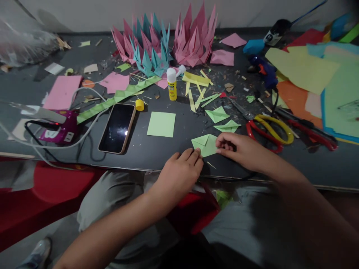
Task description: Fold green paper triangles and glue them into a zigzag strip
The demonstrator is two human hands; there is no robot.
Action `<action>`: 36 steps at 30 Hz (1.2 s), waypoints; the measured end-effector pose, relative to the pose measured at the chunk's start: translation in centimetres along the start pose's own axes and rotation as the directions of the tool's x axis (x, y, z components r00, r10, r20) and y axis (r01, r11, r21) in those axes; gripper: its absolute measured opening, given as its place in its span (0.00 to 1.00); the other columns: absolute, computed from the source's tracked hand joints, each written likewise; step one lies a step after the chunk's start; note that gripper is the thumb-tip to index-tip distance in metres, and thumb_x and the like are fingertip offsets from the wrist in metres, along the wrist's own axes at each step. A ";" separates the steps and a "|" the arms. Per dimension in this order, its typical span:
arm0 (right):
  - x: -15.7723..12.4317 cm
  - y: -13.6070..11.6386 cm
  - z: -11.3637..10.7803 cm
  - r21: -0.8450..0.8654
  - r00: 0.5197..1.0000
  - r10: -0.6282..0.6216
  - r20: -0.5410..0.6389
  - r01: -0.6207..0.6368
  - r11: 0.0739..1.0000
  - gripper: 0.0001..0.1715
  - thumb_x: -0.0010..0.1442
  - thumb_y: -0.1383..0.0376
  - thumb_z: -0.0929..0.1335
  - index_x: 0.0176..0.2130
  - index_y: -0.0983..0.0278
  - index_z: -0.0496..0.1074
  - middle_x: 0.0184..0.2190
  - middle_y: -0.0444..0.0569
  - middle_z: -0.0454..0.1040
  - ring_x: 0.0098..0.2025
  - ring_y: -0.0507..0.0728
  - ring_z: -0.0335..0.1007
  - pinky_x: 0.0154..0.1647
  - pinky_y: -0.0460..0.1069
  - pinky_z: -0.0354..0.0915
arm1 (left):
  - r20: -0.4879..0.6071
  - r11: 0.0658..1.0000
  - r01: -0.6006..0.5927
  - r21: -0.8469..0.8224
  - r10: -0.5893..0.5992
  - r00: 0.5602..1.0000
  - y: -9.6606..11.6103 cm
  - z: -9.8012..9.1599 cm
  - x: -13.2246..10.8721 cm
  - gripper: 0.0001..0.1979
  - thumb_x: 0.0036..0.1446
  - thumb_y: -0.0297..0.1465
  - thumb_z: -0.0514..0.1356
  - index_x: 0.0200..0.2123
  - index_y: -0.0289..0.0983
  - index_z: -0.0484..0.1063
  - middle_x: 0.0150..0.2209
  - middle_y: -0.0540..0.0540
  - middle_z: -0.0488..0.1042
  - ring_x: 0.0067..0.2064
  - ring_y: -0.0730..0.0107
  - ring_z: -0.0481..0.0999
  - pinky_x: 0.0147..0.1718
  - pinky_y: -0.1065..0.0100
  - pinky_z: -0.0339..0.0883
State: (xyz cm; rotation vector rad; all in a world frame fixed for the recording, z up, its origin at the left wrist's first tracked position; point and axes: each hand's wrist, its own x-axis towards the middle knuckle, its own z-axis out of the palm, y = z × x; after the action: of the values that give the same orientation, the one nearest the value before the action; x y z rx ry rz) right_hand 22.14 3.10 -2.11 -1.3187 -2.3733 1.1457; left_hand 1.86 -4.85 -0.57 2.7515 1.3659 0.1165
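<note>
A light-green folded paper (pixel 206 145) lies on the dark table near its front edge, with creased flaps along its top. My left hand (pixel 182 168) rests palm down at its lower left corner, fingers lying flat and fingertips touching it. At the right corner my right hand (pixel 238 147) is closed, thumb and curled fingers pinching the paper's edge. Just behind are two more folded green pieces, one (pixel 217 114) above the other (pixel 227 126). A flat green square sheet (pixel 161 124) lies to the left. An uncapped glue stick (pixel 172 87) stands upright behind that sheet.
Left are a phone (pixel 117 129), a purple power socket (pixel 63 129) with cables and a green pleated strip (pixel 120 97). Scissors (pixel 269 130), a red-handled cutter (pixel 314 130) and a glue gun (pixel 263 71) lie right. Pink and blue paper flowers (pixel 195 41) stand behind, among scraps.
</note>
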 end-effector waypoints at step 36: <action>-0.1 -1.8 2.2 -0.539 0.886 -0.382 -0.261 0.195 0.820 0.12 0.60 0.70 0.61 0.41 0.67 0.71 0.40 0.52 0.75 0.41 0.58 0.70 0.40 0.50 0.65 | -0.226 0.963 0.174 -0.206 -0.220 0.949 -0.8 2.3 2.5 0.14 0.58 0.35 0.54 0.43 0.32 0.69 0.45 0.41 0.73 0.45 0.58 0.70 0.40 0.60 0.67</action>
State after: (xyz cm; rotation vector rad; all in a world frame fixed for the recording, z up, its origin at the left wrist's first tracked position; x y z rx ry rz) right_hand 19.96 1.28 -2.27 -1.0981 -2.5447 0.1687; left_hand 2.96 -2.39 -2.85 2.4965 1.5912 0.5613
